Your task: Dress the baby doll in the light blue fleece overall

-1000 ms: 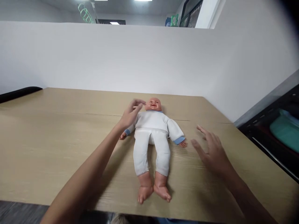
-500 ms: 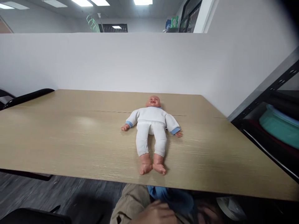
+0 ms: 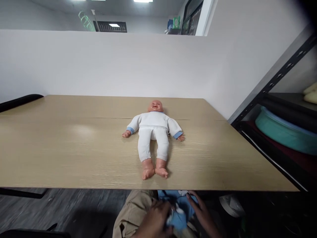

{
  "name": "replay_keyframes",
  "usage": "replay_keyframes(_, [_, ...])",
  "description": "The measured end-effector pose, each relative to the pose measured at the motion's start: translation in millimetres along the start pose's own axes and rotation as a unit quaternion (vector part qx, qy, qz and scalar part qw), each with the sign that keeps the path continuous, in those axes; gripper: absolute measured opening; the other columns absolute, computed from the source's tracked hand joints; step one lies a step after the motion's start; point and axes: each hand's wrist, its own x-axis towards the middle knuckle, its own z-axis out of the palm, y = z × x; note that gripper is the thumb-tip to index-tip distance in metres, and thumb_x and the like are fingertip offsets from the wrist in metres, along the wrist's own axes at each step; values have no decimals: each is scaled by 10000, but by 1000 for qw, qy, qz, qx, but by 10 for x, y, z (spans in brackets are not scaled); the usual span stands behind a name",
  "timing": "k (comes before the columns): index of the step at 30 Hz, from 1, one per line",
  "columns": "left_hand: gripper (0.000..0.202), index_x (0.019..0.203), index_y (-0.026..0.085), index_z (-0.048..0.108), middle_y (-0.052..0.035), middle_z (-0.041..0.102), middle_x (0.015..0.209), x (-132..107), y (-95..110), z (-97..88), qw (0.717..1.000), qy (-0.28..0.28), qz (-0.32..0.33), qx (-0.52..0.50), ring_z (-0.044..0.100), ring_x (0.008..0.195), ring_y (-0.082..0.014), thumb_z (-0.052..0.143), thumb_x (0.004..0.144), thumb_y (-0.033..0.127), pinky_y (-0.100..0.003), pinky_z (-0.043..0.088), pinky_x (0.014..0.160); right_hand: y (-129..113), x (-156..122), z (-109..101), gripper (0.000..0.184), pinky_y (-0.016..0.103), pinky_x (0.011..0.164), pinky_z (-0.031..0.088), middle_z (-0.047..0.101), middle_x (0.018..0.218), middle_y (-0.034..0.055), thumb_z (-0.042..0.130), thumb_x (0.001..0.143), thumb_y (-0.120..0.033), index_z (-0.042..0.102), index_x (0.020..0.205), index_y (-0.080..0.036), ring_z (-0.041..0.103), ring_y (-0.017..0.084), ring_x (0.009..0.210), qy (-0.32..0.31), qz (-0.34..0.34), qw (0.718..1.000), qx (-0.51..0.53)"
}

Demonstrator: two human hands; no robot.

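Note:
A baby doll (image 3: 154,129) lies on its back on the table, arms spread and bare feet toward me. Its top and trousers are white, with blue cuffs. Below the table edge, over my lap, is a blue cloth (image 3: 178,220) with white patches. My left hand (image 3: 155,218) is closed on the cloth's left side, its fingers partly blurred. At the cloth's right edge, my right hand (image 3: 203,213) grips it between thumb and fingers. Neither hand touches the doll. Whether the cloth is a garment, I cannot tell.
The wooden table (image 3: 74,155) meets a white partition (image 3: 104,62) at the back. A dark metal shelf frame (image 3: 279,76) stands at the right, holding a teal basin (image 3: 282,129). A black chair part (image 3: 22,101) shows at the left. Something white and round (image 3: 231,205) sits under the table.
The view has turned slightly right and down. More of the blue cloth shows in my lap, and my right hand now appears clearly at its edge. The doll lies as before.

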Motion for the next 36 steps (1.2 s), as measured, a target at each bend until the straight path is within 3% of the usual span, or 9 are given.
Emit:
replay_keyframes(3, [217, 1144, 234, 698, -33, 823, 1064, -89, 149, 238, 983, -71, 157, 55, 783, 973, -238, 813, 1007, 357, -362, 546, 1101, -104, -170, -176, 667, 486, 1121, 594, 861, 1193, 143, 721, 843, -841, 878, 1085, -240, 772, 413, 1242, -80, 0, 997, -12])
replay_keyframes(6, [147, 1193, 270, 678, -5, 808, 1143, -236, 279, 110, 964, -26, 262, -19, 769, 1045, -190, 691, 1101, 384, -277, 531, 1073, -224, -321, -346, 559, 476, 1099, 610, 846, 1242, 144, 695, 942, -726, 852, 1181, -246, 784, 387, 1215, -156, -13, 987, -43])
replay_keyframes(12, [353, 1424, 267, 640, -105, 619, 1552, -160, 317, -546, 985, 74, 62, -140, 534, 1503, -320, 625, 1082, 353, -500, 419, 1306, -236, -394, -525, 625, 523, 1275, 481, 654, 1613, 144, 666, 994, -531, 639, 1572, -293, 640, 348, 1489, -206, -75, 964, -150])
replay_keyframes(17, [648, 1558, 154, 518, -197, 576, 1621, 216, 226, -349, 990, 58, -3, -130, 515, 1534, -383, 747, 971, 304, -570, 393, 1326, -80, -342, -661, 791, 525, 1286, 478, 618, 1661, 151, 702, 926, -601, 583, 1636, -274, 604, 371, 1531, -265, -5, 942, -206])
replay_keyframes(21, [368, 1284, 181, 664, -109, 763, 1319, 274, 261, -232, 991, 36, -32, -126, 686, 1278, -345, 765, 934, 233, -526, 525, 1175, -70, -414, -687, 741, 557, 1276, 485, 674, 1591, 189, 736, 858, -662, 731, 1465, -237, 614, 426, 1509, -178, 35, 958, -221])
replay_keyframes(24, [188, 1133, 204, 711, -81, 781, 1205, 124, 276, -285, 992, 49, -7, -114, 718, 1180, -329, 752, 957, 252, -517, 561, 1108, -303, -503, -641, 601, 534, 1211, 535, 751, 1476, 175, 726, 898, -599, 752, 1374, -235, 691, 405, 1410, -138, -9, 972, -191])
replay_keyframes(28, [214, 1123, 232, 741, -121, 704, 1226, -235, 244, -439, 984, 144, 62, -81, 696, 1173, -338, 770, 978, 387, -518, 595, 1050, -832, -589, -555, 160, 428, 973, 612, 807, 1120, 86, 695, 906, -300, 723, 1056, -251, 782, 312, 1083, -192, -133, 963, -137])
replay_keyframes(32, [492, 1249, 268, 653, -164, 607, 1429, -545, 212, -676, 952, 257, 127, -108, 643, 1325, -364, 900, 887, 492, -494, 606, 1073, -1296, -630, -436, 278, 362, 885, 566, 735, 963, 29, 623, 750, -58, 643, 948, -251, 730, 244, 964, -273, -242, 928, -81])
replay_keyframes(36, [786, 1510, 324, 534, -167, 604, 1532, -632, 259, -1034, 935, 176, 233, -202, 602, 1437, -367, 923, 871, 563, -503, 544, 1187, -1630, -604, -308, 252, 354, 902, 529, 761, 958, 22, 681, 836, -100, 712, 1029, -260, 720, 212, 919, -364, -351, 860, -61])
